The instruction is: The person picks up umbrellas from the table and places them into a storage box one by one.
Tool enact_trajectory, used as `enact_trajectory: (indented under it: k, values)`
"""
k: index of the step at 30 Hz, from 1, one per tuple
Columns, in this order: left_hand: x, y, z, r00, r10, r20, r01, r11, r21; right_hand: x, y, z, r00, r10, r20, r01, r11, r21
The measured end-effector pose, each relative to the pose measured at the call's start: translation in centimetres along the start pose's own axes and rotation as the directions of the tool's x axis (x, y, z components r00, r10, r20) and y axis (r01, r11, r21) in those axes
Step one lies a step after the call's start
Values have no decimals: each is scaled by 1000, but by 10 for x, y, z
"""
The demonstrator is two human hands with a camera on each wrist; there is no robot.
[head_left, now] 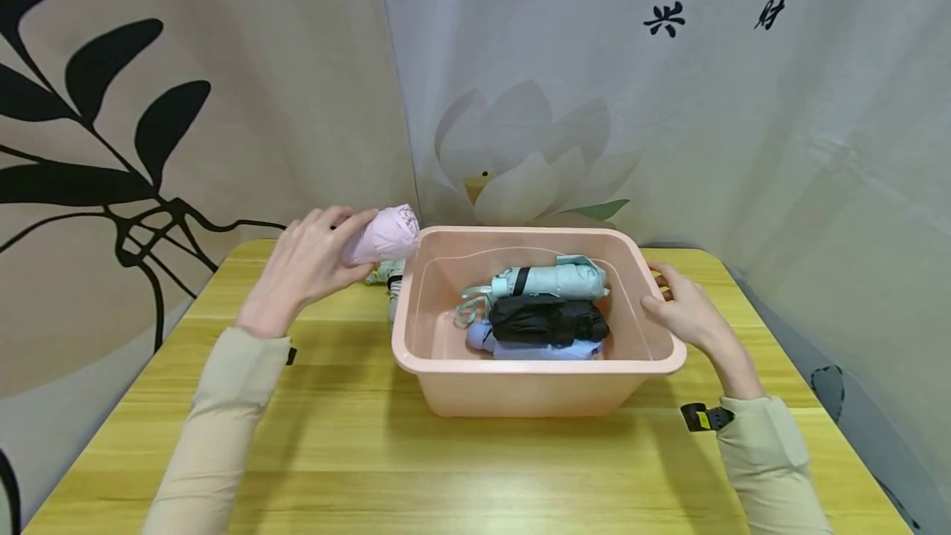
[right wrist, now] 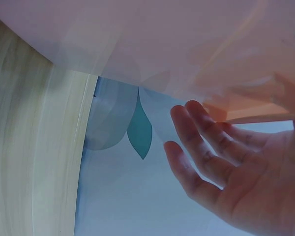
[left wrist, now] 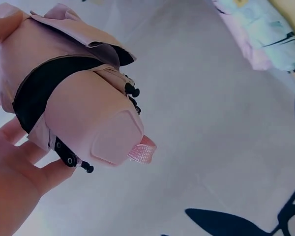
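Observation:
My left hand holds a folded pale pink umbrella in the air by the bin's left rim. The left wrist view shows the umbrella's smooth handle end, with a small wrist loop and dark rib tips around it. A peach plastic bin stands on the table. Inside lie a light teal umbrella, a black one and a periwinkle one, side by side. On the bin's right rim, my right hand has its thumb over the edge and its fingers outside, loosely bent.
A patterned folded umbrella lies on the table just left of the bin, partly hidden behind it and the pink umbrella. The wooden table backs onto a printed curtain.

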State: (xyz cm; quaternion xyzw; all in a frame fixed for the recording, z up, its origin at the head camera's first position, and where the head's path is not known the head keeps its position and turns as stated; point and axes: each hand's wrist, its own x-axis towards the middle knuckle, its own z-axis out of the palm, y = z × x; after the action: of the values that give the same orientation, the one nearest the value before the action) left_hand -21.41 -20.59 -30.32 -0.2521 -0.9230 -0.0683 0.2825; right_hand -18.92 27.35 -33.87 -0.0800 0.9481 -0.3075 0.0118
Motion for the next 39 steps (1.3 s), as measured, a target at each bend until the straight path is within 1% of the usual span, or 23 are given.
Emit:
enact_trajectory:
  k: [6,10,15,19,24,26,29,33,36,39]
  values:
    - [10,11,-6,999,34,-1,-34,999,3,0,0,0,1000,-5,-6,5,1000,-1]
    - [19,23,-7,997,71,-8,-70,997,10,0,0,0,1000,-8,-7,8,1000,-4]
    - [33,41,-8,989,146,-14,-147,989,-9,0,0,-1,1000,-1,-4,1,1000,-5]
    - [43,55,-6,980,200,2,-200,980,-4,0,0,0,1000,-4,-2,4,1000,-5]
    - [55,70,-4,969,239,59,-241,970,22,1,0,1,1000,-11,2,11,1000,0]
    - [60,75,-3,963,260,69,-263,964,35,1,0,1,1000,-12,3,12,1000,5]
    - [67,83,-1,952,302,58,-305,951,53,0,0,0,1000,-8,3,8,1000,10]
    - [76,94,5,931,362,36,-364,928,76,0,0,-1,1000,-8,3,8,1000,13]
    - [81,103,9,923,380,64,-384,920,77,0,0,-1,1000,-15,2,15,1000,10]
    - [85,111,13,917,381,118,-391,918,69,0,0,-1,1000,-16,5,16,1000,4]
